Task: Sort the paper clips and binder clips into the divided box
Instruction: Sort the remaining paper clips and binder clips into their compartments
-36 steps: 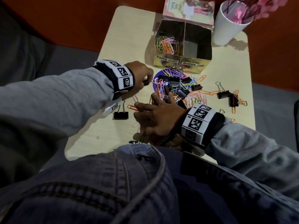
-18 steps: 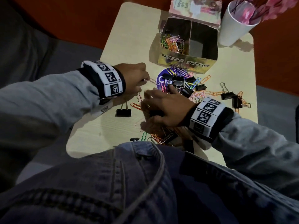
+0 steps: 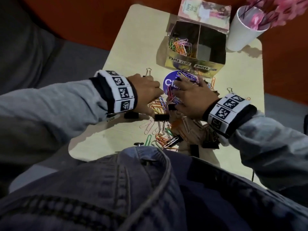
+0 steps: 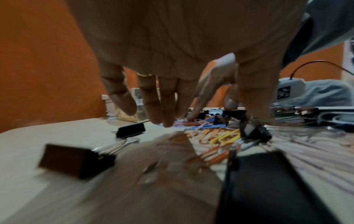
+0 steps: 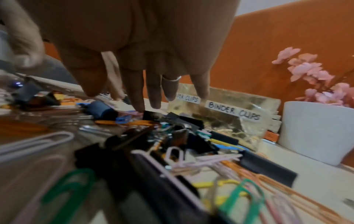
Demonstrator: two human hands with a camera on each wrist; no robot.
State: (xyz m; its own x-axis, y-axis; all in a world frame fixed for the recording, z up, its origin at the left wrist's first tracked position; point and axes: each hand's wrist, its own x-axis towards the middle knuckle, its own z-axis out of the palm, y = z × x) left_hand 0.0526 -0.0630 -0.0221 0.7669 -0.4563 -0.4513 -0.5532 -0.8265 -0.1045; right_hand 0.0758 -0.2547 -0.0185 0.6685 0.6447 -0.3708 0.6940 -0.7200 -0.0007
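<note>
Nearest the person, on the table [image 3: 126, 52] edge, a mixed heap of paper clips [image 3: 160, 139] and black binder clips [image 3: 161, 117] lies unsorted, within easy reach of both hands. The left hand [image 3: 145, 87] hovers low over the clips with fingers straight and spread, holding nothing that shows; it looks set to pick or rake. The right hand [image 3: 191, 94] lies flat with fingers splayed over the middle of the heap, probably gathering clips toward the box; whether any clip is pinched under it I cannot tell. Under its fingertips sits a round purple sticker [image 3: 170, 82] reading "Cl…", the rest hidden. Beyond, the divided box [image 3: 191, 65] carries handwritten labels: "PAPER CLIPS" on the left compartment, which already holds coloured clips, and "BINDER CLIPS" on the right one, seemingly empty. Farthest stand a white cup [image 3: 240, 34] of pink flowers and a booklet [image 3: 205, 11] marked "Fairy Tale".
</note>
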